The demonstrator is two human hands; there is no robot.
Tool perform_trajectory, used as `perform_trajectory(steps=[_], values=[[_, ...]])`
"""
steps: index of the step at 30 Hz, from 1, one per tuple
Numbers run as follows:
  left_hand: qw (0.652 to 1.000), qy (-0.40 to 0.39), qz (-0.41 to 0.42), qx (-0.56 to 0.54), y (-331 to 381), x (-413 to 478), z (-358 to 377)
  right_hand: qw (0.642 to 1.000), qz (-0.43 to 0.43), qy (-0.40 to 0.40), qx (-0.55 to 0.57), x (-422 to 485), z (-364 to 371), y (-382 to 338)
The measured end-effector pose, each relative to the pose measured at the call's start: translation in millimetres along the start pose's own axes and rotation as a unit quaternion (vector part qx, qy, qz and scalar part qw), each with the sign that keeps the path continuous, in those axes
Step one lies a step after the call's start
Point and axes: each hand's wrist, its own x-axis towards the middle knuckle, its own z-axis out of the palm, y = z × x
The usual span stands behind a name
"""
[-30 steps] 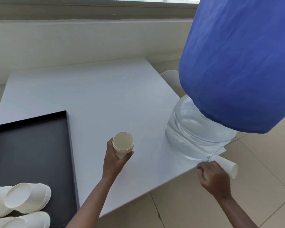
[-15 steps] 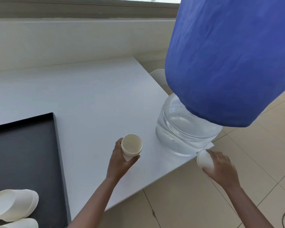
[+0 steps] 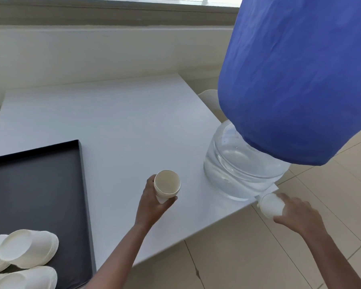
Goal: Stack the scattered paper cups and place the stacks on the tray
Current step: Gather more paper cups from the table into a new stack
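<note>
My left hand (image 3: 152, 203) grips a short stack of white paper cups (image 3: 167, 185) above the white table, its open mouth tilted up toward me. My right hand (image 3: 296, 211) holds a single white paper cup (image 3: 271, 206) on its side just off the table's right corner, its bottom pointing left. A black tray (image 3: 40, 184) lies at the left of the table. Stacks of white cups (image 3: 27, 250) lie on their sides at the tray's near left corner, with another stack (image 3: 25, 278) below them at the frame edge.
A large clear water jug (image 3: 238, 172) with a blue cloth cover (image 3: 296, 80) stands on the table's right corner, close to my right hand. A white chair back (image 3: 208, 99) shows behind it. Beige tiled floor (image 3: 248, 257) lies beyond the table's near edge.
My right hand has turned its cup from pointing right to pointing left and carried it in toward the table corner. My left hand kept its stack almost still.
</note>
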Motion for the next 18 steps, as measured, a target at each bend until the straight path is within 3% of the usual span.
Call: perform_trajectory(steps=[3, 5, 11, 16, 18], values=[[1.0, 0.008, -0.004, 0.0, 0.5, 0.1, -2.6, 0.991, -0.006, -0.061, 0.116, -7.0, -21.0, -3.6], [1.0, 0.012, -0.004, 0.0, 0.7, 0.3, -4.0, 0.964, -0.036, -0.108, 0.242, -15.0, -34.7, -12.0], [1.0, 0.021, -0.009, 0.0, -0.5, 1.0, -8.2, 0.815, -0.149, -0.188, 0.527, -35.6, -57.9, -78.4], [1.0, 0.028, -0.006, -0.005, -1.2, 1.9, -10.4, 0.644, -0.149, -0.19, 0.726, -26.0, -51.6, -147.1], [0.999, 0.034, -0.002, -0.003, -1.6, 3.3, -12.7, 0.638, -0.155, -0.164, 0.736, -23.5, -53.5, -173.5]])
